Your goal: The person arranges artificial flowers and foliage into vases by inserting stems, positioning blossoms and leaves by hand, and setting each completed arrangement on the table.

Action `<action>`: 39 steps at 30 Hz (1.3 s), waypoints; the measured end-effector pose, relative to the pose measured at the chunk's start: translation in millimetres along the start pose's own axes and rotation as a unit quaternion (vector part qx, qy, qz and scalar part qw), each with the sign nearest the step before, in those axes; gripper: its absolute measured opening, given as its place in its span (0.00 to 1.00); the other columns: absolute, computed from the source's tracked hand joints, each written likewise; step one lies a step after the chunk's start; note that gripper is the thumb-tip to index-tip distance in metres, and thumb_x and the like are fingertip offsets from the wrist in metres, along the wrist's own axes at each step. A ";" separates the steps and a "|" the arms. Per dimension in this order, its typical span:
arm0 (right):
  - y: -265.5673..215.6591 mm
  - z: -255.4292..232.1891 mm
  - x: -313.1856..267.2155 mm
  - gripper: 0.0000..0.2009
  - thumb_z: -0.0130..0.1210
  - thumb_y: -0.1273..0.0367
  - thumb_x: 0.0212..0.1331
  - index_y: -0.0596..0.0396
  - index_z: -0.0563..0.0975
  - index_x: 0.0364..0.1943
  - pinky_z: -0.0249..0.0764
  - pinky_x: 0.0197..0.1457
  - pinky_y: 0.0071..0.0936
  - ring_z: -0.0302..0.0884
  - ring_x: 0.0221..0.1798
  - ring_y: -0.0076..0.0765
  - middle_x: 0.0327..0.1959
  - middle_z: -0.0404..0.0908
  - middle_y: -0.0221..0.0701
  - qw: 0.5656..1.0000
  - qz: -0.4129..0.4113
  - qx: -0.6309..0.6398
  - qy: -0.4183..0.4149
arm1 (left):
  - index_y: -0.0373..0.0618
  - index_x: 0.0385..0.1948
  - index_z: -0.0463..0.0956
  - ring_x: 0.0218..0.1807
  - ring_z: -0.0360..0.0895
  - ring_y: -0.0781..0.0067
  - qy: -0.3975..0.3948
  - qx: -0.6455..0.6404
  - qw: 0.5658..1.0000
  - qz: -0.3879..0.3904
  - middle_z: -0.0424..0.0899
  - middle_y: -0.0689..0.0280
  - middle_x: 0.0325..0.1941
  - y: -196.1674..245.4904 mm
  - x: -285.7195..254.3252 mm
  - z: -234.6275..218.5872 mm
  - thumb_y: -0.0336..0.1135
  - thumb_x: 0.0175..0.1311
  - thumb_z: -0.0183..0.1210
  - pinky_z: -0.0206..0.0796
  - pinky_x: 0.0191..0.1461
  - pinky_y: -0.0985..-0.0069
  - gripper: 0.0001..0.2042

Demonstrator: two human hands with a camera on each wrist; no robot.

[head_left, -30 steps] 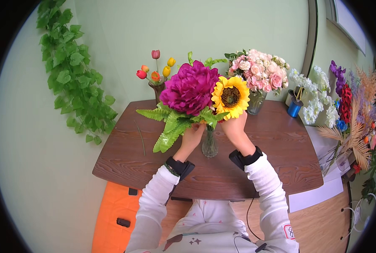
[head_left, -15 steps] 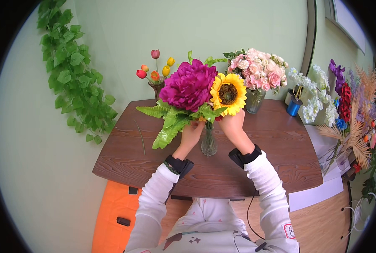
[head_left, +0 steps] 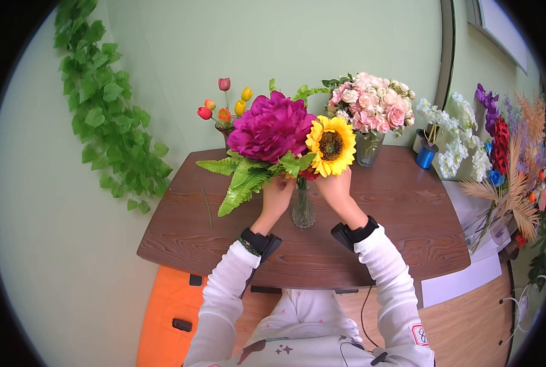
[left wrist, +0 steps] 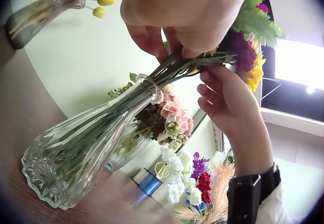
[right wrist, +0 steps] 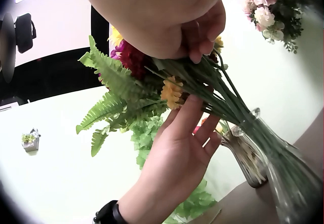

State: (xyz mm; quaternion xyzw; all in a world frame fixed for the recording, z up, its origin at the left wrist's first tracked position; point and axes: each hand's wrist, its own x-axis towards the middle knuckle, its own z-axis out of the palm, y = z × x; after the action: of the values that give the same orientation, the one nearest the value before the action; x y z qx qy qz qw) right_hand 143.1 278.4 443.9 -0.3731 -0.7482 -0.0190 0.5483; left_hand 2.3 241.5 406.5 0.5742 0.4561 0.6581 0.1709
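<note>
A bouquet stands in a clear ribbed glass vase (left wrist: pixel 66 163), its green stems running down inside. It has a big purple peony (head_left: pixel 271 127), a yellow sunflower (head_left: pixel 331 146), fern leaves (right wrist: pixel 109 79) and a small orange flower (right wrist: pixel 172 92). My left hand (right wrist: pixel 174 160) holds the bundle of stems (left wrist: pixel 174 68) just above the vase mouth, fingers behind them. Opposite it, my right hand (left wrist: pixel 235 102) pinches the sunflower's stem below its head, thumb and forefinger together and the other fingers curled. From above, blooms and leaves partly cover both hands' fingertips.
Behind the bouquet stand a brown glass vase of tulips (head_left: pixel 224 115) and a glass vase of pink roses (head_left: pixel 371 107). At right are a blue spool (head_left: pixel 426 156), white blossoms (head_left: pixel 453 137) and dried palm leaves (head_left: pixel 511 196). A loose thin stem (head_left: pixel 205 202) lies left on the dark wooden table (head_left: pixel 395 226).
The sunflower and my right hand have shifted slightly left, towards the peony. My left hand stays at the stems, and the vase keeps its place.
</note>
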 end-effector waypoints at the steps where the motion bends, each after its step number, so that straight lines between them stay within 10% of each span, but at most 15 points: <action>1: -0.1 0.7 -1.4 0.11 0.59 0.71 0.39 0.53 0.77 0.31 0.71 0.29 0.36 0.75 0.29 0.47 0.26 0.78 0.36 0.998 -0.023 0.044 0.043 | 0.33 0.29 0.73 0.21 0.64 0.85 -0.001 0.000 1.000 0.000 0.73 0.70 0.18 4.4 0.0 -1.4 0.32 0.55 0.55 0.55 0.23 0.82 0.09; 10: -3.9 -4.0 -23.8 0.11 0.49 0.75 0.47 0.62 0.72 0.37 0.69 0.29 0.26 0.75 0.26 0.35 0.28 0.77 0.38 0.951 0.093 0.288 0.067 | 0.33 0.28 0.74 0.21 0.67 0.84 -0.008 -0.017 1.000 0.016 0.75 0.66 0.20 -0.7 -0.8 1.9 0.29 0.55 0.55 0.58 0.24 0.82 0.07; 12: -12.7 -11.2 -18.0 0.11 0.41 0.74 0.53 0.64 0.69 0.40 0.68 0.31 0.23 0.72 0.28 0.27 0.29 0.75 0.34 0.897 0.112 0.394 0.167 | 0.33 0.27 0.74 0.21 0.71 0.77 0.003 -0.023 0.999 0.035 0.76 0.63 0.20 -2.9 -0.7 3.1 0.33 0.54 0.57 0.60 0.25 0.78 0.10; 17: -9.5 -27.4 -15.7 0.10 0.40 0.68 0.61 0.56 0.66 0.44 0.66 0.28 0.16 0.69 0.29 0.17 0.30 0.73 0.27 0.773 0.152 0.606 0.107 | 0.34 0.31 0.73 0.28 0.74 0.70 0.015 0.119 0.992 0.029 0.77 0.61 0.26 -7.8 -3.3 -1.0 0.37 0.51 0.61 0.63 0.33 0.75 0.14; 33: -14.4 -29.5 -21.3 0.05 0.44 0.69 0.62 0.55 0.69 0.34 0.60 0.21 0.10 0.62 0.19 0.11 0.22 0.70 0.20 0.822 0.245 0.503 0.104 | 0.30 0.27 0.71 0.37 0.75 0.59 0.025 0.120 0.992 0.040 0.77 0.52 0.31 -19.4 -2.0 6.9 0.45 0.44 0.66 0.64 0.41 0.71 0.23; 39: -19.5 -47.5 -7.4 0.10 0.43 0.72 0.58 0.57 0.65 0.44 0.60 0.43 0.17 0.60 0.39 0.19 0.40 0.64 0.27 0.873 0.147 0.411 0.218 | 0.32 0.30 0.71 0.36 0.73 0.57 0.043 0.132 0.990 0.026 0.76 0.52 0.31 -10.2 -8.6 8.5 0.43 0.47 0.63 0.64 0.41 0.69 0.20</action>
State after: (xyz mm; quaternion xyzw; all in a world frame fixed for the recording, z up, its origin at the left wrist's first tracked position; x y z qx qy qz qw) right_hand 171.0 239.6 464.0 -0.2064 -0.4865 0.2902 0.7978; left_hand 9.4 243.9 392.5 0.5741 0.5308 0.6209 0.0570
